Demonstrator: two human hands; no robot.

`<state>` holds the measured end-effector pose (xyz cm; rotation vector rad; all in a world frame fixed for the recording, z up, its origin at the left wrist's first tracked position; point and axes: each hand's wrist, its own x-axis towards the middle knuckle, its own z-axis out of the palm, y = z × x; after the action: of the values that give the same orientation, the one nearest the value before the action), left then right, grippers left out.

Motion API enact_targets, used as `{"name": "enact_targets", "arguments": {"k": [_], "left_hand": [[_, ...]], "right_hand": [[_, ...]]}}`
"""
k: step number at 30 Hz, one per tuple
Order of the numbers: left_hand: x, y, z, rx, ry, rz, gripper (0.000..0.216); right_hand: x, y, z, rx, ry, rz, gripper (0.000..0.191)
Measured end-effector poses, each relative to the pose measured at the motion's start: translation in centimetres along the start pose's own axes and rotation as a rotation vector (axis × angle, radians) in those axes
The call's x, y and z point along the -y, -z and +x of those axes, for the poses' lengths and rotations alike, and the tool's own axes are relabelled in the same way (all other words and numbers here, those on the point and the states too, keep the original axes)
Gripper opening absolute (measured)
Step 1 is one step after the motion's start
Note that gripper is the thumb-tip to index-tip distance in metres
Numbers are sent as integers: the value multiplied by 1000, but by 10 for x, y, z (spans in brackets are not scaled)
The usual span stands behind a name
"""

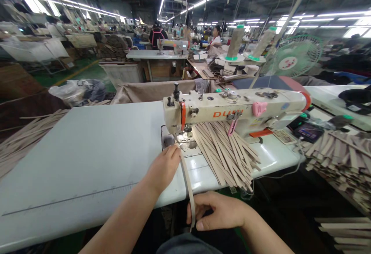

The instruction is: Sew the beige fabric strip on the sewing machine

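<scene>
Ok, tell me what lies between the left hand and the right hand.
In the head view, a narrow beige strip runs from the left hand over the front edge of the white tabletop to the right hand.

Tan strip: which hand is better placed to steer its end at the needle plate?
Probably the left hand: it touches the strip beside the needle plate. The right hand is at the strip's lower end.

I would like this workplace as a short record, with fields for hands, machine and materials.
Left hand: fingertips at the beige strip's upper end
Right hand: at the strip's lower end, beyond the table's front edge
Sewing machine: cream, orange lettering
Strip pile: on the table, partly under the machine's arm
Fan: green, behind the machine
</scene>
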<state>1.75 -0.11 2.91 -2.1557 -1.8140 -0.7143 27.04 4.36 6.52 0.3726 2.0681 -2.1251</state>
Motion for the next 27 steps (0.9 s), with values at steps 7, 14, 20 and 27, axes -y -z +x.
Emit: {"name": "enact_targets", "arguments": {"k": [7, 14, 20, 27], "left_hand": [[1, -4, 0, 98, -15, 68, 24], [0, -3, 0, 173, -16, 101, 29], [1, -3, -1, 162, -39, 104, 29], [3, -7, -4, 149, -39, 104, 27]], "right_hand": [[0, -44, 2, -169, 18, 150, 52], [-7, -49, 3, -219, 34, 144, 54], [-15, -51, -1, -229, 73, 150, 47], [-5, -52, 6, -444, 155, 16, 44]]}}
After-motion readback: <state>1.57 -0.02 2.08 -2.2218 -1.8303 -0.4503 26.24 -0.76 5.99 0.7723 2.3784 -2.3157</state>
